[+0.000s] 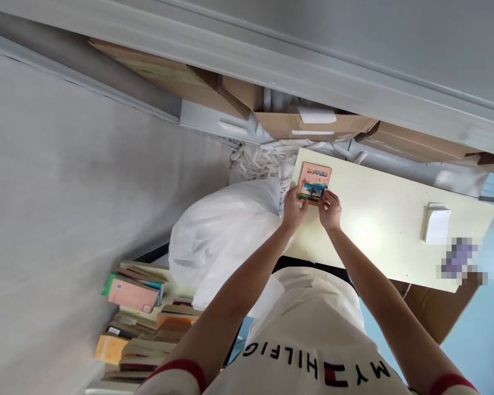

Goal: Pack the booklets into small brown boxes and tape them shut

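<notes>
A small pink book (pixel 316 181) with a colourful picture on its cover lies on the pale yellow table (pixel 379 230), near its far left corner. My left hand (pixel 294 207) grips the book's near left edge, fingers curled round it. My right hand (pixel 330 209) pinches the book's near right corner. Both forearms reach out from my white shirt toward the table.
A white object (pixel 437 225) sits on the table's right part. A big white plastic bag (pixel 226 236) lies left of the table. Several stacked books (pixel 140 323) cover a low surface at lower left. Cardboard boxes (pixel 313 123) line the wall behind. A brown box (pixel 436 310) stands under the table.
</notes>
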`<state>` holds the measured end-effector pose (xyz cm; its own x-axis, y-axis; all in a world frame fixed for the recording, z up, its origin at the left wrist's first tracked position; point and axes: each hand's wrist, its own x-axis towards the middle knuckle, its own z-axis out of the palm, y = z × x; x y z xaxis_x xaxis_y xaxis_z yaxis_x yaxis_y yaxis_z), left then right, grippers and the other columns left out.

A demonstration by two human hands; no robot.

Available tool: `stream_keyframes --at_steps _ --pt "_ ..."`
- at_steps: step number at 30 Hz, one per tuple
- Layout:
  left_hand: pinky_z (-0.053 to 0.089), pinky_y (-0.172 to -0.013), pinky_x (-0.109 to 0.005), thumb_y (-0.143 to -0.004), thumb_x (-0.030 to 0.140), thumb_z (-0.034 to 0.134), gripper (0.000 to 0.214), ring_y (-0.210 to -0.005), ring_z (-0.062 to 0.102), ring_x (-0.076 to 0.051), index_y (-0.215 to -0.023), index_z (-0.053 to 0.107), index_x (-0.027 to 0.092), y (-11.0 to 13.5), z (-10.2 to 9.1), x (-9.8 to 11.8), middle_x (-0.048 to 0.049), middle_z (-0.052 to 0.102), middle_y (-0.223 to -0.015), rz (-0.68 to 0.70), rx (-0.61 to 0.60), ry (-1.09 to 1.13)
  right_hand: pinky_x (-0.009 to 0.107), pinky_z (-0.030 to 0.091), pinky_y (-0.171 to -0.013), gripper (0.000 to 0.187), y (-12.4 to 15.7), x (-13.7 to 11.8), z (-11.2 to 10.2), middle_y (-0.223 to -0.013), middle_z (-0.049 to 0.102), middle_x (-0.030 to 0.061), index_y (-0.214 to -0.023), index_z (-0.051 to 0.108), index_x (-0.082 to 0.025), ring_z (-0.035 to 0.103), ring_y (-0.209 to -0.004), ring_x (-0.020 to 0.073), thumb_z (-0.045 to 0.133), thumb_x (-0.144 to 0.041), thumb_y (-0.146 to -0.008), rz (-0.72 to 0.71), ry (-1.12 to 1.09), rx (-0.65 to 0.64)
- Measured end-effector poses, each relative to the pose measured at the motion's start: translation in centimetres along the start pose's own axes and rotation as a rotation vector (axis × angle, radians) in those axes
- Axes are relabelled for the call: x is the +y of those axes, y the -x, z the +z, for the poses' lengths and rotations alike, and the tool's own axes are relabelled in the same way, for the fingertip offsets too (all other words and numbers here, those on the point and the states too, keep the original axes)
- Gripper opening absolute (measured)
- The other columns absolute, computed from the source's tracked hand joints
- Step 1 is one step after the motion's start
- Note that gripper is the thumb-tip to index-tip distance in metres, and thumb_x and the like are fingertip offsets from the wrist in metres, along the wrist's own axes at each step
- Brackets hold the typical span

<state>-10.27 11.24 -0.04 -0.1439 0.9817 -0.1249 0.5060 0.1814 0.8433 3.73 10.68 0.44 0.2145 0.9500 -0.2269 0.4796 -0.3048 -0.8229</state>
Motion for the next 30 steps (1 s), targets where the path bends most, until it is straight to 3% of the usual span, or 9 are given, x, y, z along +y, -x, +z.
stream_keyframes --at_steps 11,23,27,30 --pt "0.048 -0.091 -0.040 -0.075 0.011 0.061 0.051 -0.101 0.058 -0.024 -0.123 0.048 0.019 -1.0 0.3 -0.5 -0.0120 0.061 -0.115 0.060 0.012 -0.034 0.039 0.062 -0.080 0.043 -1.1 0.0 0.4 -0.124 0.057 0.0157 -0.123 0.062 -0.018 0.061 -0.110 0.0249 0.050 -0.015 -0.082 -0.057 0.092 -0.010" --pt "0.051 -0.090 -0.038 -0.072 0.011 0.062 0.049 -0.101 0.060 -0.024 -0.119 0.051 0.018 -1.4 0.6 -1.4 -0.0113 0.062 -0.108 0.022 0.014 -0.041 0.039 0.060 -0.085 0.049 -1.4 0.7 0.8 -0.128 0.054 0.0154 -0.125 0.059 -0.018 0.062 -0.107 0.0246 0.057 -0.015 -0.077 -0.044 0.028 -0.056" --pt "0.051 -0.092 -0.042 -0.072 0.013 0.062 0.044 -0.103 0.061 -0.026 -0.115 0.053 0.016 -1.2 0.7 -1.0 -0.0122 0.063 -0.107 0.033 0.039 -0.053 0.039 0.060 -0.083 0.057 -0.6 0.6 0.0 -0.131 0.054 0.0131 -0.128 0.055 -0.023 0.062 -0.104 0.0232 0.067 -0.024 -0.073 0.038 -0.130 -0.058" --pt "0.048 -0.099 -0.048 -0.072 0.018 0.065 0.047 -0.111 0.060 -0.030 -0.117 0.052 0.016 -0.3 0.6 0.2 -0.0148 0.063 -0.113 0.069 0.083 -0.053 0.041 0.059 -0.082 0.056 0.8 0.7 -2.0 -0.130 0.055 0.0134 -0.125 0.056 -0.024 0.063 -0.103 0.0238 0.068 -0.028 -0.071 0.138 -0.213 -0.051"
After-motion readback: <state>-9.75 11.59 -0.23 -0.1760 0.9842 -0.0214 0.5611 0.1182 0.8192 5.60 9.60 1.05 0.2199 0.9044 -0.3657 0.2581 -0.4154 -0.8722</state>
